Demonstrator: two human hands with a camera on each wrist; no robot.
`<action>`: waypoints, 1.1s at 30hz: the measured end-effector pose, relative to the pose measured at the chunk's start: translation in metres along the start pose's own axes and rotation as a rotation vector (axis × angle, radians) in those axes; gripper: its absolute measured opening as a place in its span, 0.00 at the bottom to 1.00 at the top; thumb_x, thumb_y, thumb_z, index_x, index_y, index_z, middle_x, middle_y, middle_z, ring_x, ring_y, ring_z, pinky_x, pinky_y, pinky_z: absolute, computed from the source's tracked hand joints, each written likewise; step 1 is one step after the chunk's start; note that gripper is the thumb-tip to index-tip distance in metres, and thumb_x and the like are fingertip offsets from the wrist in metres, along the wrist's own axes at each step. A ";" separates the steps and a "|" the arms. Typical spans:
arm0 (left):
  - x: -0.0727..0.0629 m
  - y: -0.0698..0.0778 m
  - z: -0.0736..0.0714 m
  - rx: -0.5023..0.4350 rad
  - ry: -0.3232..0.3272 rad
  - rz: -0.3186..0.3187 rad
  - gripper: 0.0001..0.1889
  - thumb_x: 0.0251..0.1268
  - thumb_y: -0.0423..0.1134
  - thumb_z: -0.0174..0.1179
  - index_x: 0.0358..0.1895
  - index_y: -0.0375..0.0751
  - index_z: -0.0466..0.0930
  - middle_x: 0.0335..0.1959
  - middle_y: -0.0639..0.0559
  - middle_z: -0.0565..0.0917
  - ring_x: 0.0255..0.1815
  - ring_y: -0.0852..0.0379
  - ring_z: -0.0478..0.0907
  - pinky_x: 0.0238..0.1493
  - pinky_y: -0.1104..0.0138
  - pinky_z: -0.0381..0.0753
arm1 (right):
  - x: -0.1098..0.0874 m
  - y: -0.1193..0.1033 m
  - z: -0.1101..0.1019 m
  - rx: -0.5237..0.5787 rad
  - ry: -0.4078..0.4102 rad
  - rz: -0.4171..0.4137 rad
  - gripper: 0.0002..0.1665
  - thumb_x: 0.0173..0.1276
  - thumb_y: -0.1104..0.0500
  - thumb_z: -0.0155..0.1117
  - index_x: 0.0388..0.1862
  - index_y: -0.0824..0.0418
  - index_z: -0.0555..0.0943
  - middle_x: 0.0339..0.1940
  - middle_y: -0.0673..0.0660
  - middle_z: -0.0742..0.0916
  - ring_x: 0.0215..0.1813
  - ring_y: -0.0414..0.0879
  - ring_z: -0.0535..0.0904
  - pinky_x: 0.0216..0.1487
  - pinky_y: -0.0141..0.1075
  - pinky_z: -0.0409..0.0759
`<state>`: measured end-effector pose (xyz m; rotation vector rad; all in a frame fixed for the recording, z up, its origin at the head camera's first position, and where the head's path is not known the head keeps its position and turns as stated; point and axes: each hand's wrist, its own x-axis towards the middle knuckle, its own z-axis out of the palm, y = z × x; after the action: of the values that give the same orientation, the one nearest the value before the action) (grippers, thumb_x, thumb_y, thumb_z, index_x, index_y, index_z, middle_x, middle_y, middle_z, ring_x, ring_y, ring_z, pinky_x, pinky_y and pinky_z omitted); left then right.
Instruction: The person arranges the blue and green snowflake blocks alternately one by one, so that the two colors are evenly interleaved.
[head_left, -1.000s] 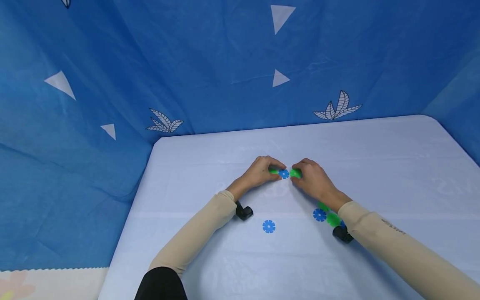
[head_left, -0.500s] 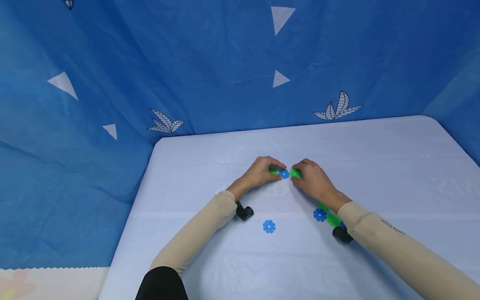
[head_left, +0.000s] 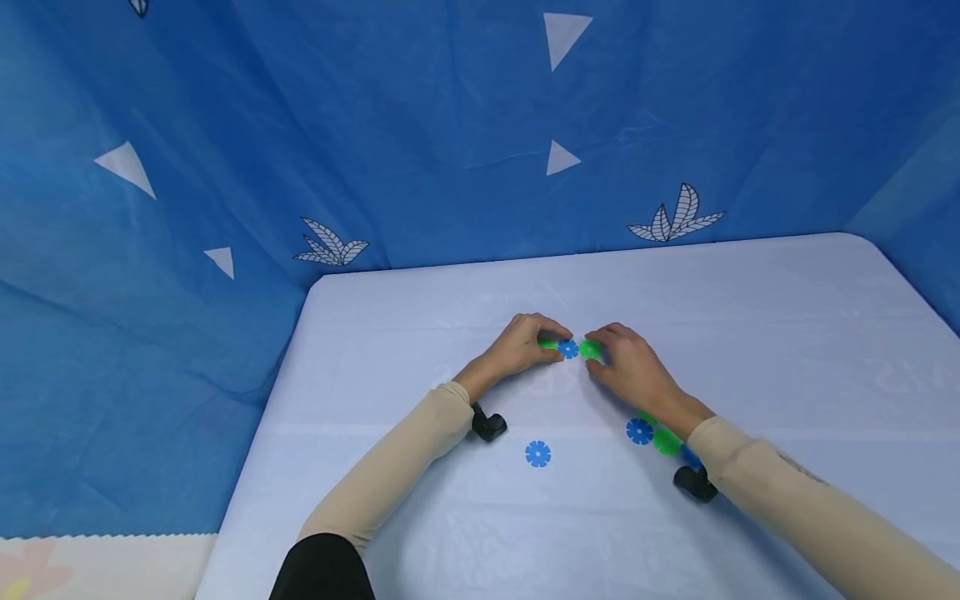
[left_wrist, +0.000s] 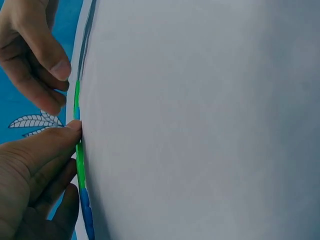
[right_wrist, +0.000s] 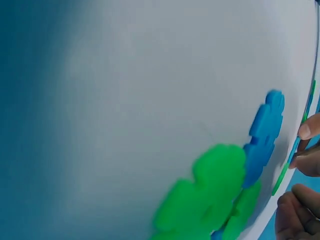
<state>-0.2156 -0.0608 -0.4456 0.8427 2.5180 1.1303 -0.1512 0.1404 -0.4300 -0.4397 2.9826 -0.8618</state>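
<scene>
Left hand (head_left: 521,343) pinches a blue notched snowflake disc (head_left: 567,349) between thumb and fingertips. That disc is in a row with a green disc (head_left: 590,349) on its right and another green one (head_left: 547,343) partly covered by the left hand. In the left wrist view, a further blue disc (left_wrist: 86,212) continues the row below the hand. Right hand (head_left: 633,367) is just beside the right-hand green disc, thumb and fingers spread apart. The left wrist view shows a gap between the right fingers and the row.
A lone blue disc (head_left: 537,454) lies on the white table (head_left: 450,533) nearer the person. Close by the right forearm are a blue disc (head_left: 639,431), a green disc (head_left: 667,442) and others partly hidden. Black wrist-worn devices (head_left: 489,425) show under the forearms.
The right hand has loosened from the right-hand green disc, its fingers parting and drawing back slightly to the right. The left hand keeps its pinch in the same place.
</scene>
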 end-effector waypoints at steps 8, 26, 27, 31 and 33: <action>0.000 0.001 -0.001 0.010 -0.002 -0.009 0.17 0.57 0.34 0.72 0.52 0.42 0.86 0.50 0.52 0.86 0.57 0.57 0.77 0.59 0.68 0.73 | -0.019 -0.003 0.002 0.064 -0.039 -0.020 0.23 0.64 0.62 0.69 0.57 0.67 0.81 0.57 0.65 0.82 0.59 0.60 0.78 0.58 0.54 0.77; -0.003 -0.001 0.000 0.013 0.005 -0.002 0.17 0.58 0.35 0.72 0.52 0.43 0.86 0.51 0.53 0.86 0.59 0.57 0.76 0.62 0.67 0.71 | -0.069 -0.041 0.027 0.257 -0.273 -0.229 0.22 0.60 0.59 0.74 0.55 0.57 0.84 0.54 0.46 0.84 0.54 0.42 0.79 0.52 0.38 0.80; -0.003 -0.001 0.000 0.013 0.004 -0.002 0.17 0.58 0.35 0.72 0.52 0.43 0.86 0.51 0.52 0.86 0.59 0.57 0.76 0.62 0.67 0.71 | -0.070 -0.042 0.029 0.253 -0.283 -0.239 0.23 0.60 0.58 0.74 0.55 0.56 0.84 0.54 0.46 0.84 0.56 0.42 0.78 0.53 0.40 0.79; -0.003 0.000 0.000 0.011 0.002 0.001 0.17 0.58 0.35 0.71 0.52 0.42 0.86 0.51 0.52 0.86 0.59 0.57 0.77 0.61 0.67 0.72 | -0.072 -0.046 0.032 0.239 -0.314 -0.276 0.24 0.59 0.57 0.75 0.56 0.56 0.84 0.55 0.44 0.83 0.59 0.42 0.77 0.58 0.44 0.78; -0.003 0.000 0.000 0.012 0.003 0.004 0.17 0.58 0.35 0.71 0.52 0.42 0.86 0.51 0.52 0.86 0.58 0.57 0.77 0.61 0.67 0.72 | -0.072 -0.048 0.034 0.222 -0.328 -0.293 0.25 0.59 0.57 0.75 0.57 0.55 0.84 0.55 0.43 0.83 0.59 0.41 0.77 0.59 0.43 0.77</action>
<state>-0.2131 -0.0624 -0.4454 0.8506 2.5285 1.1201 -0.0663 0.1035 -0.4387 -0.9235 2.5277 -1.0116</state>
